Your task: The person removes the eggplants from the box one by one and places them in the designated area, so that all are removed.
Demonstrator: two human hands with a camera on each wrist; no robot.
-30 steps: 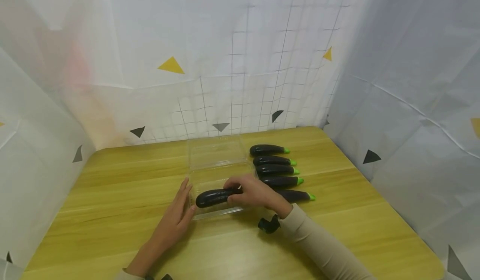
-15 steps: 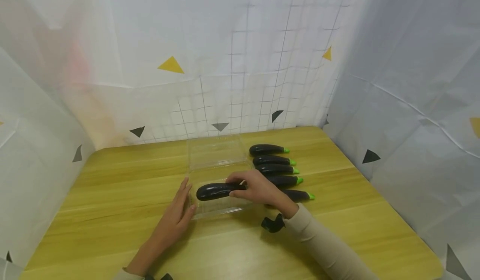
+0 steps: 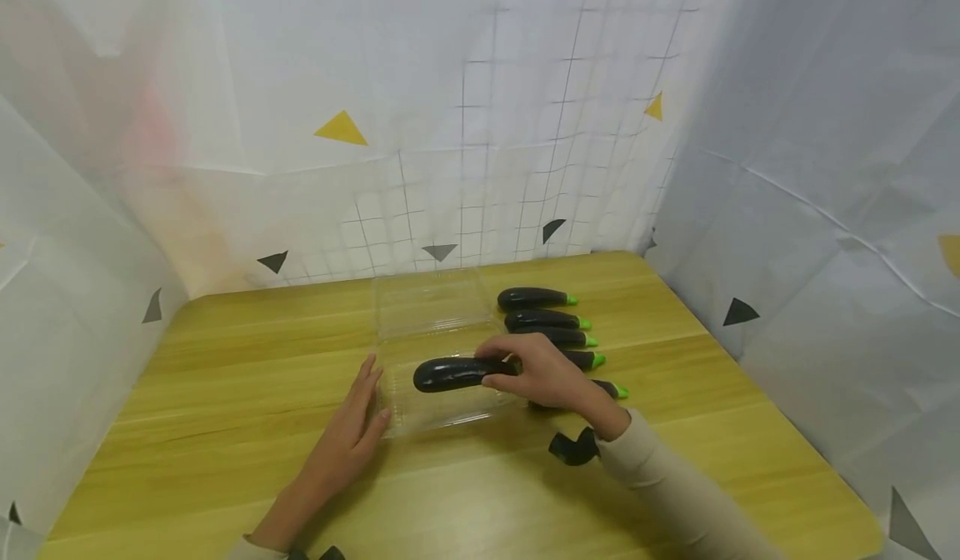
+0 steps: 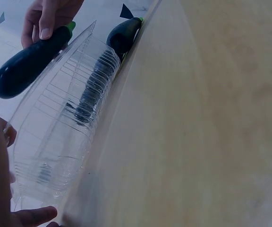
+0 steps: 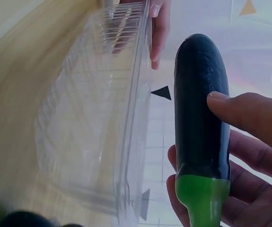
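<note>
My right hand (image 3: 543, 370) pinches a dark, glossy eggplant (image 3: 450, 374) near its stem end, thumb on one side and fingers on the other. In the right wrist view the eggplant's green cap (image 5: 203, 194) points toward the camera. It hangs level with the rim or higher, over the clear plastic clamshell container (image 3: 450, 421), whose lid (image 3: 431, 302) lies folded back. At the container's left wall rests my left hand (image 3: 347, 435), fingers extended along the side and thumb at the front left corner. The base of the container shows no eggplant in it.
Several more eggplants (image 3: 532, 297) lie in a column right of the container, green stems to the right; my right hand and forearm partly cover the nearer ones. White patterned sheets (image 3: 420, 202) wall the wooden table (image 3: 225, 393) at the back and sides.
The right hand has lifted the eggplant from low in the container and moved it up and to the right. The left hand has stayed at the container's left side.
</note>
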